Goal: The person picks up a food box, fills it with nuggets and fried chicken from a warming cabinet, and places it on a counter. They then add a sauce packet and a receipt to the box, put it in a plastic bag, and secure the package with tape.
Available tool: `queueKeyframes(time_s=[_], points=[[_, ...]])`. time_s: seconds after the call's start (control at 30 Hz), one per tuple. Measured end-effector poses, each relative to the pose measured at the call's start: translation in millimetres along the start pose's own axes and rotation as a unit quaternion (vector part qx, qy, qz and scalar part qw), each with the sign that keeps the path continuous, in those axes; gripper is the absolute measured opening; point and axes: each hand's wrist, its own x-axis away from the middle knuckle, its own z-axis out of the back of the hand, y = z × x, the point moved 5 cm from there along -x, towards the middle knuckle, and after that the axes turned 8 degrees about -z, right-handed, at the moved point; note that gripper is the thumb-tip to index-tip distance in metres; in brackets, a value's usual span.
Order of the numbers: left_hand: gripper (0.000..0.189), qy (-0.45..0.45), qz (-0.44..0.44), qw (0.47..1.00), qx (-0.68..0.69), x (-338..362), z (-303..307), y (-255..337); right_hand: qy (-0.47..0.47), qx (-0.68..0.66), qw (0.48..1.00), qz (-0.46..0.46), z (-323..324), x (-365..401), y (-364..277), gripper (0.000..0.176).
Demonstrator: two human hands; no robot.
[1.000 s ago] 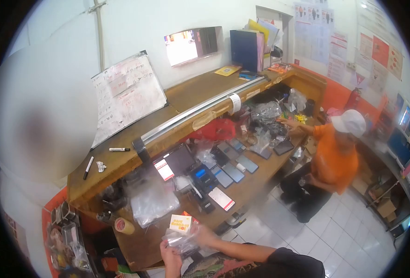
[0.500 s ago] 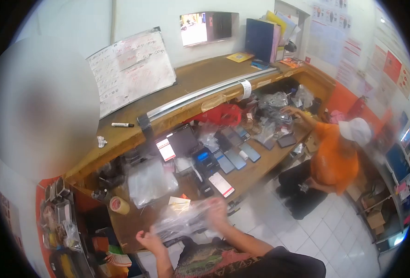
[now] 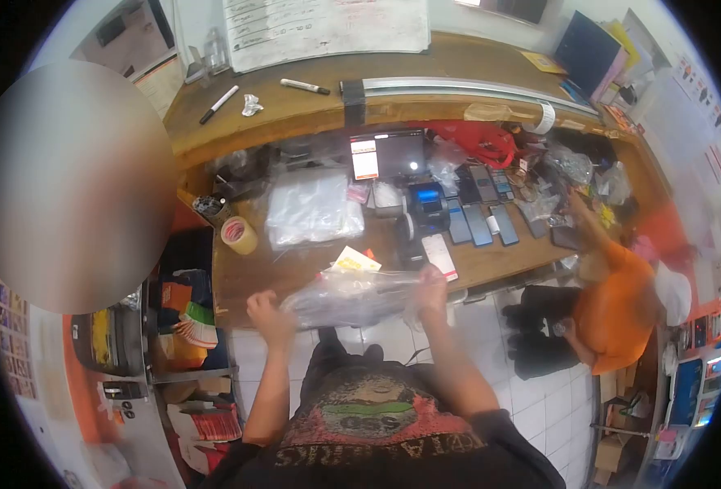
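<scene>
A clear plastic bag [image 3: 352, 300] stretches between my two hands above the desk's near edge. My left hand [image 3: 271, 316] is closed on its left end, and my right hand [image 3: 431, 292] grips the right end. Motion smears the bag a little, and its contents, if any, cannot be made out. Just beyond it lies a yellow-and-white paper [image 3: 355, 260]. Near my right hand a white-screened phone [image 3: 439, 257] rests on the desk. A stack of clear plastic bags [image 3: 307, 208] lies farther back, left of the middle.
Tape rolls [image 3: 238, 235] stand at the desk's left. Several phones [image 3: 476, 224] lie beside a black device with a blue screen [image 3: 428, 205]. A tablet [image 3: 399, 153] leans at the back below the raised counter [image 3: 295, 110]. At right, a person in an orange shirt [image 3: 617, 306] reaches over the desk.
My view has swung left and down, so the desk sits more squarely ahead. Both hands still hold the bag, now stretched more level between them. The person at right keeps reaching over the desk.
</scene>
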Motion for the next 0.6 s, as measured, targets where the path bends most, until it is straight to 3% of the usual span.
queueKeyframes(time_s=[0.07,0.1,0.13,0.2,0.27,0.3,0.33,0.4,0.43,0.47,0.5,0.53,0.57,0.6], points=[[0.023,-0.022,-0.150,0.985,0.088,-26.5,11.6,57.2,-0.097,0.066,0.988,0.100,-23.3,32.2,-45.5,0.019],[0.022,-0.071,-0.163,0.976,0.130,-23.6,2.0,59.2,-0.146,0.100,0.973,0.148,-33.8,45.7,-61.1,0.017],[0.021,-0.121,-0.171,0.963,0.171,-20.2,-7.5,61.1,-0.139,0.116,0.970,0.159,-40.6,48.2,-58.1,0.015],[0.018,-0.282,-0.062,0.926,0.244,8.9,-59.9,29.3,-0.127,0.149,0.963,0.185,-57.6,42.5,-45.7,0.012],[0.016,-0.221,-0.010,0.956,0.193,-16.1,-26.7,6.7,0.010,-0.025,0.980,0.199,-33.9,3.7,-23.6,0.010],[0.015,-0.191,0.014,0.967,0.166,-29.4,-3.4,2.1,0.073,0.014,0.984,0.161,-21.9,-6.8,-27.7,0.008],[0.014,-0.089,-0.004,0.978,0.188,-39.8,26.7,9.8,0.133,0.055,0.982,0.122,-9.4,-7.3,-41.8,0.007],[0.014,0.078,-0.058,0.971,0.218,-49.2,77.7,25.5,0.156,-0.081,0.947,0.270,16.6,37.9,-114.5,0.017],[0.013,0.137,-0.098,0.959,0.228,-47.6,100.0,31.3,0.126,-0.079,0.933,0.326,14.6,48.7,-123.2,0.022],[0.013,0.111,-0.103,0.963,0.221,-41.3,98.9,24.6,0.092,-0.078,0.917,0.381,12.3,60.0,-131.5,0.026],[0.013,0.086,-0.109,0.967,0.215,-34.7,97.7,17.9,0.026,0.023,0.906,0.423,-0.5,62.7,-131.6,0.027],[0.013,-0.018,-0.081,0.978,0.191,-20.5,65.7,-12.8,-0.039,0.122,0.878,0.462,-13.1,64.1,-128.9,0.028],[0.013,-0.117,-0.054,0.978,0.165,-6.6,34.9,-41.1,-0.079,0.105,0.956,0.261,-22.7,41.5,-60.8,0.030],[0.009,-0.168,0.007,0.964,0.206,11.3,18.7,-64.0,-0.114,0.081,0.989,0.052,-30.4,28.9,9.7,0.033]])
